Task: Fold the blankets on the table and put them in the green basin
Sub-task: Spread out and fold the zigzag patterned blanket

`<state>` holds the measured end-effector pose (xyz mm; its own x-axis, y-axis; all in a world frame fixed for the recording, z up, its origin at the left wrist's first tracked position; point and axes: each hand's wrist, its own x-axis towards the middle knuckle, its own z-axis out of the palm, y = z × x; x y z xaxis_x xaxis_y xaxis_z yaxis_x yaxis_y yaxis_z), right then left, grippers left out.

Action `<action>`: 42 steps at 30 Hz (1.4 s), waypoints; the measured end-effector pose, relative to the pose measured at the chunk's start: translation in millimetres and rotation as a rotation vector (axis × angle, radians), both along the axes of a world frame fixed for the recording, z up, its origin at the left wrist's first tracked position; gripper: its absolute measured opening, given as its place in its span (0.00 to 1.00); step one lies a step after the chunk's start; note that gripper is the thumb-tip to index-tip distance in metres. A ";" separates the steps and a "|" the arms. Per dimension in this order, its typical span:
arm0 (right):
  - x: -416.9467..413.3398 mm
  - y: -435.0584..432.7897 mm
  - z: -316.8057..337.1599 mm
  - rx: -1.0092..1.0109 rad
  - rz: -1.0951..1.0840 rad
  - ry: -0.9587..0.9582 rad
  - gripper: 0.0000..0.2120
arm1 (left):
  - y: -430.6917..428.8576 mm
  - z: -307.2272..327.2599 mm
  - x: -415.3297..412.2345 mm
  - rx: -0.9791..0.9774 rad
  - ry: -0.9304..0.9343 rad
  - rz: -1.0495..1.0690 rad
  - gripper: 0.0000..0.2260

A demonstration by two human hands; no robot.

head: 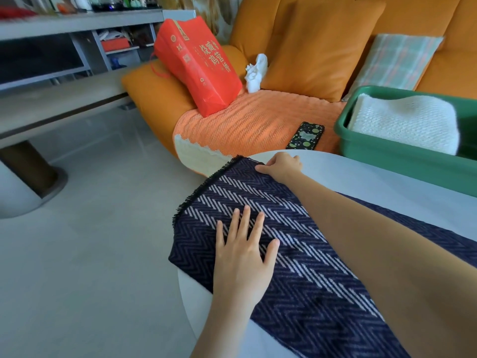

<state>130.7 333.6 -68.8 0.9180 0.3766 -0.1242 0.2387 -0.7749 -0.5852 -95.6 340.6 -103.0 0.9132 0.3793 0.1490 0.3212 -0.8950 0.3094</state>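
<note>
Five straight, spread fingers point(244, 220) of the left hand point(245, 254) press flat on the navy zigzag blanket point(304, 275) on the tabletop point(361, 171); the right hand point(282, 166) pinches its far edge. Beyond — the green basin point(387, 151) holds a folded white blanket point(405, 122); a red bag point(196, 71) on the sofa point(322, 34) bears gold Chinese characters.

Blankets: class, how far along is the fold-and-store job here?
Done: a white blanket lies folded in the green basin. In hand: left hand presses the navy blanket flat; right hand pinches its far edge. Left: folding and storing it.
</note>
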 end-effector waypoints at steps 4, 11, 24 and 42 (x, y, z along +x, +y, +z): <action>0.6 -2.1 3.0 0.108 0.000 -0.040 0.10 | 0.7 -2.2 0.8 -0.014 -0.049 -0.017 0.33; 3.9 -4.1 -10.3 -0.007 -0.039 -0.173 0.18 | 1.1 -9.6 1.5 0.001 -0.258 0.021 0.20; -26.3 -69.3 -16.6 -0.033 0.211 -0.250 0.28 | 1.9 -3.5 0.4 0.031 0.068 0.052 0.33; -29.0 -182.9 15.4 0.075 -0.166 -0.284 0.04 | -41.0 2.3 -20.4 0.075 0.199 -0.151 0.35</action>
<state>101.7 150.7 -53.3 0.9616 0.2170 0.1680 0.2744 -0.7741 -0.5705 -116.0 299.6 -100.8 0.9729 0.2308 -0.0169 0.2299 -0.9556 0.1842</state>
